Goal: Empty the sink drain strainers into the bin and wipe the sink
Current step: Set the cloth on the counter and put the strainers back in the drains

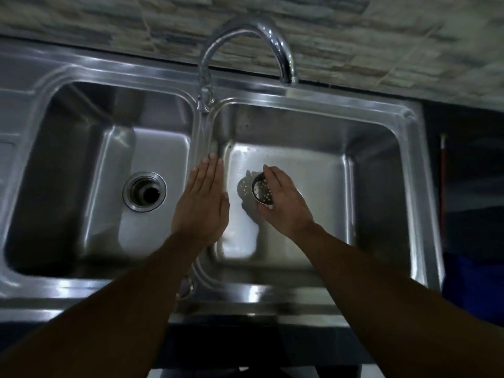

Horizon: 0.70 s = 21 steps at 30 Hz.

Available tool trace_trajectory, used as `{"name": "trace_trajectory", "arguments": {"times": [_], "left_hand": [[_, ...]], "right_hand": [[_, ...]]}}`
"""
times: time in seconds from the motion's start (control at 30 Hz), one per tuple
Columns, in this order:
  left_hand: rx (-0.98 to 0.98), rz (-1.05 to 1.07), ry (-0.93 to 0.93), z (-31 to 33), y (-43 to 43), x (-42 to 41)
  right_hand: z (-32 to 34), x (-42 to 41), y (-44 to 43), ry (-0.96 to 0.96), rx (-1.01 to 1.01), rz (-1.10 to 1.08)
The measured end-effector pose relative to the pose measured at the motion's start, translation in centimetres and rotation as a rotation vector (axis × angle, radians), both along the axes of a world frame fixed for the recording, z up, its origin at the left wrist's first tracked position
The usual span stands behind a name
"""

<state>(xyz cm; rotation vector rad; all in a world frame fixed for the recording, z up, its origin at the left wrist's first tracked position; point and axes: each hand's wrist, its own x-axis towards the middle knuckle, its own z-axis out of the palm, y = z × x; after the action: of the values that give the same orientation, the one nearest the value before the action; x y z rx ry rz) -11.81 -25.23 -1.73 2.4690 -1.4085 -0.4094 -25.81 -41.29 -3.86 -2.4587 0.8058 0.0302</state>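
A stainless double sink fills the view. My right hand grips a round perforated metal drain strainer tilted over the floor of the right basin; its reflection shows on the steel just to the left. My left hand is flat with straight fingers, hovering over the divider between the basins and holding nothing. The left basin's drain is an open dark hole with no strainer in it. The right basin's drain is hidden under my right hand.
A chrome gooseneck tap rises from the back rim, its spout over the right basin's far edge. A tiled wall runs behind. Something blue sits low at the right, beside the sink. A draining board lies at the far left.
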Motion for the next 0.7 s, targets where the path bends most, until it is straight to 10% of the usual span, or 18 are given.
{"name": "trace_trajectory", "arguments": {"times": [0.17,0.7], "left_hand": [[-0.067,-0.149,0.241,2.6,2.5,2.5],[0.031,0.27,-0.056,6.4,23.0,13.7]], "right_hand": [[3.7,-1.5,3.4,-0.056,-0.004,-0.069],[8.9,14.0,10.4,-0.202,0.014,0.143]]}}
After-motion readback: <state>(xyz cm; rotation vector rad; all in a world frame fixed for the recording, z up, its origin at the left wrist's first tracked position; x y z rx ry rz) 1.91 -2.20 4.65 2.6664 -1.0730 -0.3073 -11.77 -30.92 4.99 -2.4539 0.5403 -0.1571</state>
